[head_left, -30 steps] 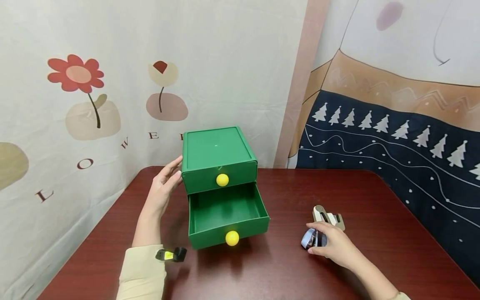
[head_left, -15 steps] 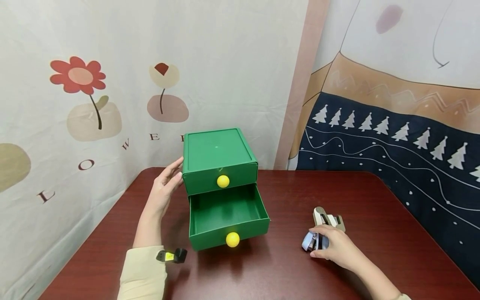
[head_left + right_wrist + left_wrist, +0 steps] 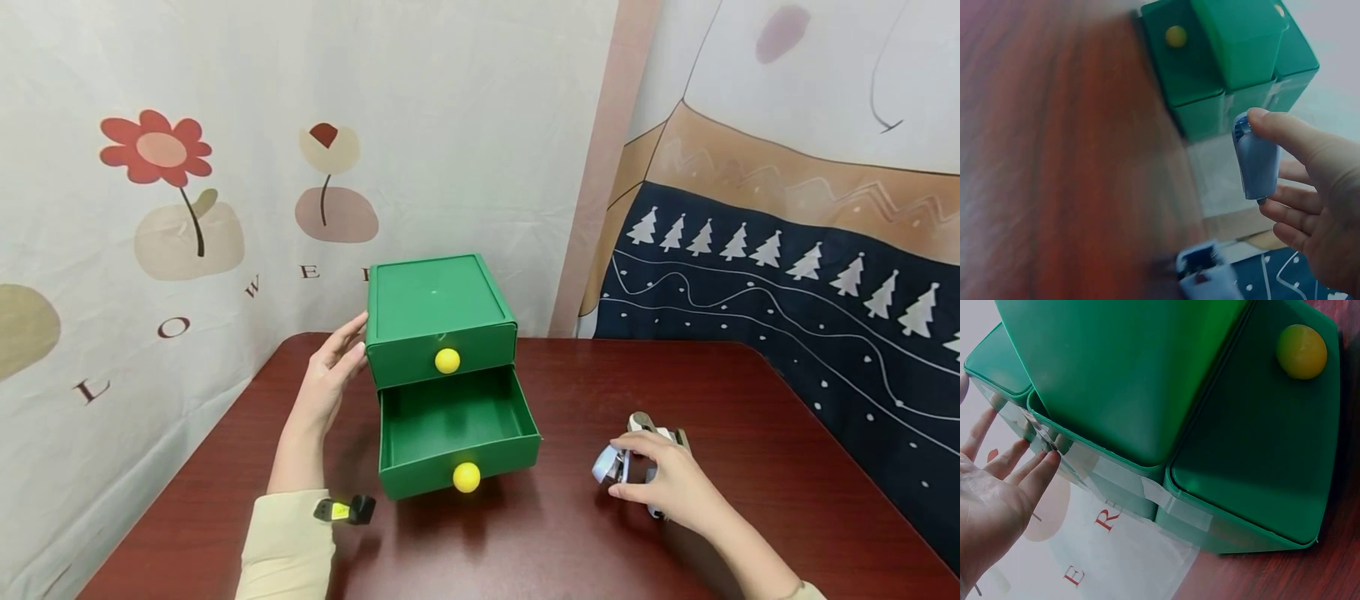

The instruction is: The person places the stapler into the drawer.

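Note:
A green drawer cabinet (image 3: pixel 438 296) with yellow knobs stands on the table, its middle drawer (image 3: pixel 416 482) pulled out. My left hand (image 3: pixel 324 385) lies against the cabinet's left side, fingers extended, as the left wrist view also shows. Over the table to the right, my right hand (image 3: pixel 671 483) pinches a small light-blue stapler (image 3: pixel 1259 164) between thumb and fingers. Below it in the right wrist view is a second light-blue stapler (image 3: pixel 1210 281), mostly hidden by the hand in the head view. A white and beige stapler (image 3: pixel 641 422) lies just behind the right hand.
The dark red wooden table (image 3: pixel 555 533) carries everything. Behind it hangs a pale cloth with printed flowers (image 3: pixel 161 150); a navy cloth with trees (image 3: pixel 765 250) covers the right side. A black strap device (image 3: pixel 345 509) sits on the left sleeve.
My right hand has lifted the light-blue stapler and shifted it slightly left, uncovering part of the other blue one. The left hand and the cabinet have stayed put.

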Demonstrator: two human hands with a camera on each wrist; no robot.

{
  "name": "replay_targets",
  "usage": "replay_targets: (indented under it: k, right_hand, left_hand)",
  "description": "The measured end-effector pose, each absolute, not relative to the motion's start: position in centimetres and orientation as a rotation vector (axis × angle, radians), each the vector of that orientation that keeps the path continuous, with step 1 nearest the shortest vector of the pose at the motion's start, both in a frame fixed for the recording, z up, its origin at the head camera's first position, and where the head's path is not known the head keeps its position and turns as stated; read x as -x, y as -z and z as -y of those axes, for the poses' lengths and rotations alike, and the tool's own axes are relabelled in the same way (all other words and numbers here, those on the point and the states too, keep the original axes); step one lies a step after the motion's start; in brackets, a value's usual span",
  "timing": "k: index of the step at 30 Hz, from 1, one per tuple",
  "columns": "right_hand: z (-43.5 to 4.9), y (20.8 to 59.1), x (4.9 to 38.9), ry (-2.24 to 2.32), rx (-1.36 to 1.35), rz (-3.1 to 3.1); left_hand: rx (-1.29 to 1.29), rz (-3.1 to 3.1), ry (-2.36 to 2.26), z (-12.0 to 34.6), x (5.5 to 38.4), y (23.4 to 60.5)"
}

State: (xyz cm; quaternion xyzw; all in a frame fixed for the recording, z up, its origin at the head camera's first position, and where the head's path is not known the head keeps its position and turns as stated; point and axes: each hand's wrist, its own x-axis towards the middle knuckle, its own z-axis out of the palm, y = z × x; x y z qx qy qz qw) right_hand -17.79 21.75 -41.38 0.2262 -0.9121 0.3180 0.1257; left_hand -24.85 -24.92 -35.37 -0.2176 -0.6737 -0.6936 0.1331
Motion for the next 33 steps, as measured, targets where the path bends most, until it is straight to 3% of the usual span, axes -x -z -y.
replay_targets:
  k: [23, 33]
  right_hand:
    - [-16.3, 34.2, 18.5, -1.055, -0.846, 2.345]
    - [-12.4, 32.9, 20.1, -1.199, -0.940, 2.351]
  left_hand:
    - [0.622, 1.941, 2.026, 24.8, 24.9, 35.2]
    - [0.625, 1.934, 2.035, 24.8, 24.8, 35.3]
